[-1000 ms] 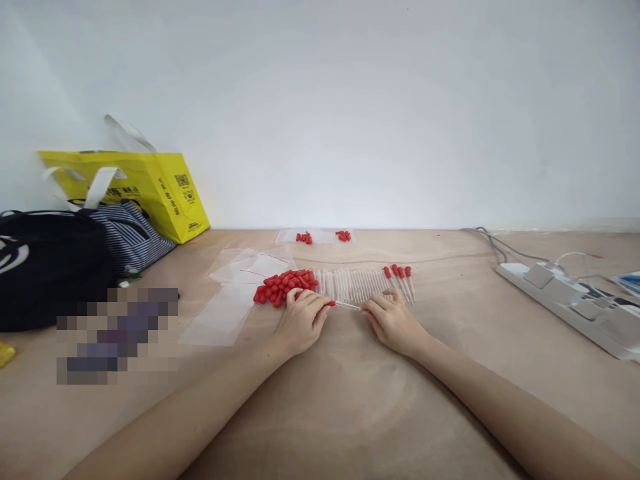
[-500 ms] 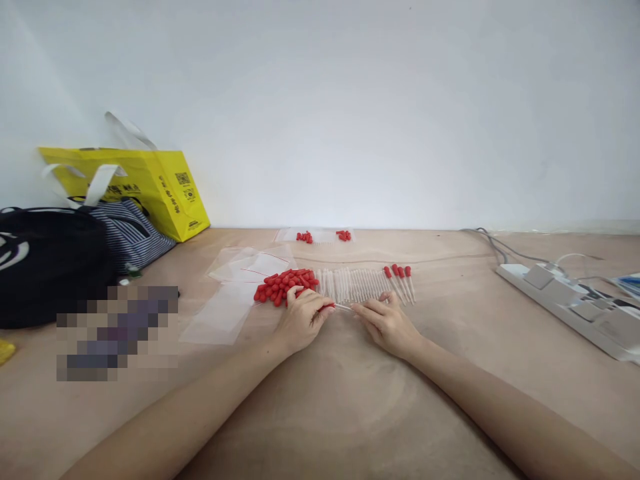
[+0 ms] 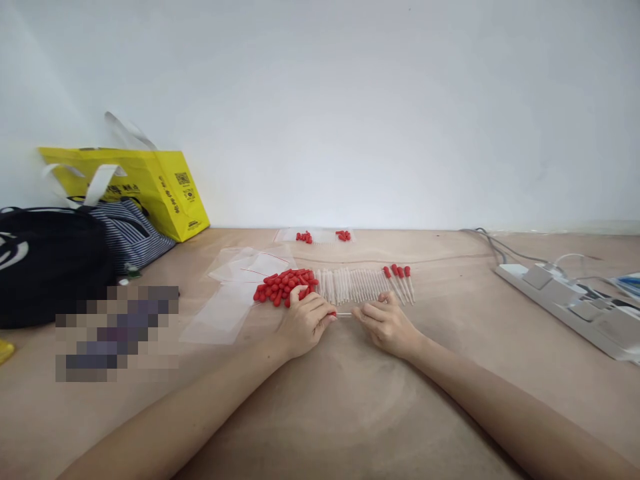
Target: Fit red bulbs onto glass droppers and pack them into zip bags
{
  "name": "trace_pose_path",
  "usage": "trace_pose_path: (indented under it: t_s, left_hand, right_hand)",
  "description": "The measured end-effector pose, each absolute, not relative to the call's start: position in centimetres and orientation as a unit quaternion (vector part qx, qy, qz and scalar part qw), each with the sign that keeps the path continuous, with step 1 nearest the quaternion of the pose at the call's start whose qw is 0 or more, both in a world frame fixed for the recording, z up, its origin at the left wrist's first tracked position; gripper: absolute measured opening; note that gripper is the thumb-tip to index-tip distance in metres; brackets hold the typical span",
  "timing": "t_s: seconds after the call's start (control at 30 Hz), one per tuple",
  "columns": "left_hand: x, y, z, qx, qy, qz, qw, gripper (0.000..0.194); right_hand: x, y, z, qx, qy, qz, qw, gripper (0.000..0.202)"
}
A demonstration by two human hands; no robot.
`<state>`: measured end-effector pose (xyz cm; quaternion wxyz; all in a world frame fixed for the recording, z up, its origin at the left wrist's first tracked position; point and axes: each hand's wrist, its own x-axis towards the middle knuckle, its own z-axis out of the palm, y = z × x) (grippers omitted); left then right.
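Note:
My left hand (image 3: 306, 323) pinches a red rubber dropper bulb (image 3: 333, 313), most of it covered by the fingers. From the other side my right hand (image 3: 393, 325) is closed on a clear dropper tube (image 3: 345, 315), which runs level to the bulb; whether it sits inside is hidden. Just behind my left hand lies a heap of red bulbs (image 3: 283, 285). Beyond both hands a row of clear tubes (image 3: 350, 285) is laid side by side. To its right are several droppers with red bulbs fitted (image 3: 399, 272).
Clear plastic bags (image 3: 220, 313) lie left of the heap, and another bag with red-topped pieces (image 3: 320, 235) rests by the wall. A yellow bag (image 3: 175, 193), a striped pouch (image 3: 133, 233) and a black bag (image 3: 55, 267) stand left. A power strip (image 3: 565, 310) with cables lies right.
The tube and bulb between my hands have come into one level line, with both hands shifted slightly nearer me. My right fingers are curled in more. The rest looks the same.

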<state>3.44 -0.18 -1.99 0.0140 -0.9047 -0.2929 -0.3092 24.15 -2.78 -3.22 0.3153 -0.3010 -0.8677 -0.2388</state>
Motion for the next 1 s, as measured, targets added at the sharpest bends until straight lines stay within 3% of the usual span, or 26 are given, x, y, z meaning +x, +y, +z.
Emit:
trace_pose_path:
  t_s: [0.33,0.63,1.0]
  left_hand:
    - [3.9,-0.8,-1.8,-0.91,-0.274,-0.31,0.04,0.021]
    - [4.1,-0.3,-1.9,-0.9,-0.29,-0.323,0.03,0.02]
    - [3.8,-0.3,-1.8,-0.905,-0.27,-0.329,0.022,0.019]
  right_hand:
    - [23.5,-3.3,-3.1,-0.318,-0.861,-0.176,0.355,0.028]
    - [23.5,-2.7,-3.4,-0.369,-0.863,-0.078,0.336,0.021]
    - [23.2,-3.1,-3.3,-0.374,-0.856,-0.107,0.341,0.025]
